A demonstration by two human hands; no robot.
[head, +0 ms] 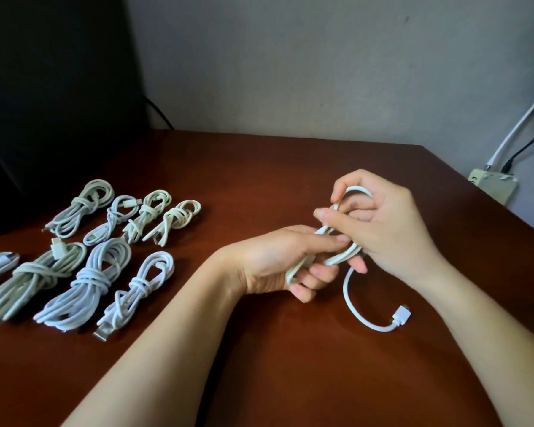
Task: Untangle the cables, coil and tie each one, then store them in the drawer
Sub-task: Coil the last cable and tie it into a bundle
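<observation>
A short white cable [356,306] is folded into a small coil held above the brown table [259,180]. My left hand [278,260] grips the coil's lower loops, fingers curled round them. My right hand [379,223] pinches the upper loop and the strand crossing the coil's middle. The cable's free end curves down onto the table and ends in a white plug [400,315]. On the left of the table lie several white cables, each coiled and tied, such as one bundle [136,288] near my left forearm and another [87,285] beside it.
A dark monitor [53,97] stands at the back left behind the bundles. Past the table's right edge, a beige power strip [492,184] with plugged-in leads sits by the wall. The table's right edge runs diagonally close behind my right hand.
</observation>
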